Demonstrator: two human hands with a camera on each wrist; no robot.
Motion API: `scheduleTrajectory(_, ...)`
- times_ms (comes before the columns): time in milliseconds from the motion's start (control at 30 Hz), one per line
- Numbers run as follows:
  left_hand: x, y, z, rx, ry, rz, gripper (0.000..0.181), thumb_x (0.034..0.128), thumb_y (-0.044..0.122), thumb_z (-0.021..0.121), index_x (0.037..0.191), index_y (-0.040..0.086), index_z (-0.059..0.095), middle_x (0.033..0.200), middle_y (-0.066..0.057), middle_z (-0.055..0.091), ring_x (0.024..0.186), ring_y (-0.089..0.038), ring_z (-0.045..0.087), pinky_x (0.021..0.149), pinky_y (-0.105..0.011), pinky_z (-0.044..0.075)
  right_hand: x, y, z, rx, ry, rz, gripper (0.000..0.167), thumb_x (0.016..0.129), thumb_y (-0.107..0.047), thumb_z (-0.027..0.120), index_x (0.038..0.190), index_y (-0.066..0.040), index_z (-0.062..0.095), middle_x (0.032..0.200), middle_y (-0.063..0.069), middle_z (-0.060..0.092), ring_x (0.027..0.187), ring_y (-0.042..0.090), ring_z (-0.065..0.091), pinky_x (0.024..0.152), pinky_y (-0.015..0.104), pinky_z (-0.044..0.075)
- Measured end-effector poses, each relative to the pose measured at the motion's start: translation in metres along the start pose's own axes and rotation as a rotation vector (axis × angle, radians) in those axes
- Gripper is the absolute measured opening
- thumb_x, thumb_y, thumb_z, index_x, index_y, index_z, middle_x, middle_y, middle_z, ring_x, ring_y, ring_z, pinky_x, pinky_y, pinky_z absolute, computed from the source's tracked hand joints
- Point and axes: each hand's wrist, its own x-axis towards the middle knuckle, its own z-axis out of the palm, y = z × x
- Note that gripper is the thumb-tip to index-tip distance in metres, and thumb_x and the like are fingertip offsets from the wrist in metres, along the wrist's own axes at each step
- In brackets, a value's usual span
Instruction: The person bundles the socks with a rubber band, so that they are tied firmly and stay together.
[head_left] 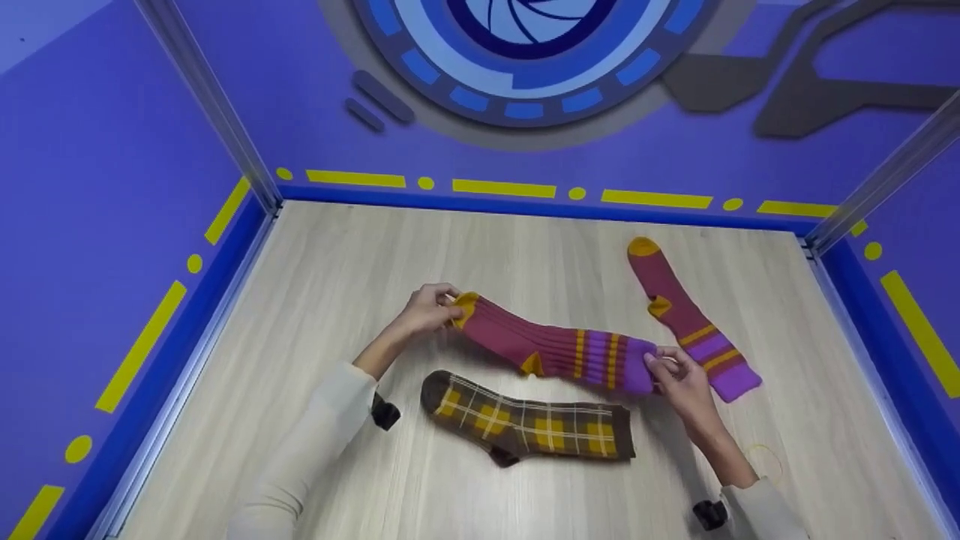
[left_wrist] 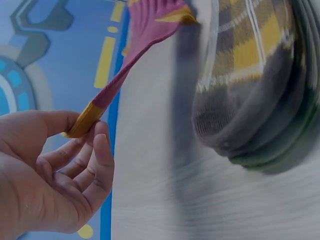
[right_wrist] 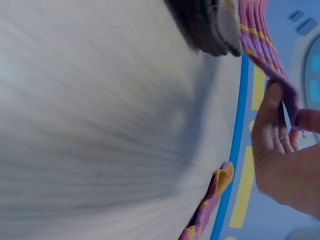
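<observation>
A maroon sock with purple and orange stripes [head_left: 555, 349] is stretched between both hands, lifted off the table. My left hand [head_left: 431, 309] pinches its orange toe, seen closely in the left wrist view, where the hand [left_wrist: 65, 175] has thumb and index finger on the toe [left_wrist: 86, 120]. At the purple cuff, my right hand [head_left: 682, 382] pinches the edge; in the right wrist view that hand [right_wrist: 285, 150] holds the cuff [right_wrist: 285, 92] between thumb and fingers. Nearer me lies a brown and yellow plaid sock [head_left: 536, 421], apparently several layers thick in the left wrist view.
A second maroon striped sock [head_left: 679, 300] lies flat at the back right, its cuff beyond my right hand. A thin yellow loop [head_left: 766, 457] is on the wooden table [head_left: 360, 255] at the right. Blue panels [head_left: 300, 142] and metal posts border the table.
</observation>
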Motion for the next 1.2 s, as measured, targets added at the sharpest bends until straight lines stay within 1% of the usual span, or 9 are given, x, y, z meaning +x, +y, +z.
scheduleTrajectory(200, -0.02, -0.001, -0.011, -0.092, -0.097, -0.037, 0.029, 0.0916, 0.003, 0.067, 0.12, -0.002, 0.065, 0.083, -0.003, 0.067, 0.059, -0.01, 0.061, 0.051, -0.019, 0.048, -0.012, -0.007, -0.011, 0.142, -0.054, 0.056, 0.016, 0.097, -0.01, 0.07, 0.109, -0.003, 0.062, 0.073, -0.01, 0.066, 0.062, 0.002, 0.053, 0.058, 0.02, 0.048)
scheduleTrajectory(433, -0.05, -0.007, -0.022, -0.079, -0.19, -0.062, 0.024, 0.0932, 0.004, 0.066, 0.117, 0.0, 0.065, 0.079, 0.001, 0.067, 0.063, -0.012, 0.062, 0.055, -0.02, 0.049, -0.027, -0.011, -0.023, 0.211, -0.197, 0.148, 0.01, 0.098, -0.006, 0.066, 0.106, -0.011, 0.062, 0.081, -0.011, 0.068, 0.071, 0.002, 0.06, 0.066, 0.022, 0.056)
scheduleTrajectory(633, -0.074, -0.015, -0.027, -0.044, -0.279, -0.101, 0.022, 0.0918, 0.003, 0.066, 0.113, -0.001, 0.064, 0.076, 0.002, 0.068, 0.062, -0.01, 0.058, 0.054, -0.019, 0.045, -0.039, -0.005, -0.029, 0.192, -0.384, 0.223, 0.009, 0.101, -0.012, 0.064, 0.107, -0.018, 0.063, 0.086, -0.013, 0.07, 0.07, 0.0, 0.059, 0.066, 0.019, 0.056)
scheduleTrajectory(767, -0.084, -0.029, -0.024, 0.016, -0.283, -0.128, 0.022, 0.0879, -0.001, 0.066, 0.109, -0.003, 0.064, 0.075, -0.002, 0.066, 0.061, -0.012, 0.055, 0.055, -0.021, 0.043, -0.041, 0.014, -0.024, 0.127, -0.543, 0.254, 0.01, 0.102, -0.014, 0.062, 0.112, -0.014, 0.06, 0.089, -0.011, 0.069, 0.069, 0.001, 0.062, 0.065, 0.02, 0.057)
scheduleTrajectory(833, -0.087, -0.038, -0.019, 0.074, -0.274, -0.143, 0.021, 0.0863, -0.002, 0.066, 0.107, -0.003, 0.065, 0.074, -0.002, 0.064, 0.061, -0.012, 0.055, 0.055, -0.022, 0.044, -0.041, 0.025, -0.019, 0.078, -0.599, 0.265, 0.012, 0.102, -0.013, 0.062, 0.113, -0.01, 0.059, 0.087, -0.01, 0.067, 0.069, 0.003, 0.063, 0.064, 0.022, 0.058)
scheduleTrajectory(900, -0.088, -0.044, -0.013, 0.126, -0.265, -0.148, 0.02, 0.0853, -0.003, 0.066, 0.106, -0.002, 0.066, 0.073, -0.002, 0.063, 0.061, -0.012, 0.055, 0.057, -0.022, 0.045, -0.04, 0.032, -0.016, 0.027, -0.602, 0.269, 0.016, 0.101, -0.014, 0.063, 0.114, -0.007, 0.057, 0.084, -0.009, 0.066, 0.068, 0.004, 0.064, 0.063, 0.023, 0.059)
scheduleTrajectory(967, -0.087, -0.048, -0.009, 0.158, -0.249, -0.146, 0.02, 0.085, -0.002, 0.066, 0.105, 0.0, 0.067, 0.073, -0.002, 0.062, 0.062, -0.012, 0.054, 0.057, -0.023, 0.044, -0.039, 0.035, -0.014, -0.016, -0.568, 0.25, 0.02, 0.1, -0.014, 0.065, 0.114, -0.003, 0.055, 0.083, -0.008, 0.067, 0.067, 0.005, 0.063, 0.061, 0.024, 0.059)
scheduleTrajectory(1100, -0.085, -0.048, -0.006, 0.192, -0.207, -0.134, 0.018, 0.0845, -0.001, 0.069, 0.103, 0.002, 0.069, 0.072, -0.001, 0.062, 0.063, -0.013, 0.053, 0.057, -0.022, 0.042, -0.036, 0.032, -0.013, -0.106, -0.506, 0.182, 0.031, 0.1, -0.017, 0.066, 0.118, 0.004, 0.054, 0.086, -0.006, 0.069, 0.064, 0.006, 0.062, 0.058, 0.025, 0.058)
scheduleTrajectory(1200, -0.085, -0.048, -0.006, 0.248, -0.198, -0.102, 0.018, 0.0848, 0.001, 0.072, 0.103, 0.002, 0.07, 0.073, 0.0, 0.061, 0.063, -0.012, 0.051, 0.057, -0.02, 0.04, -0.036, 0.03, -0.012, -0.17, -0.487, 0.152, 0.038, 0.099, -0.02, 0.067, 0.121, 0.008, 0.052, 0.081, -0.005, 0.066, 0.062, 0.007, 0.061, 0.057, 0.027, 0.058)
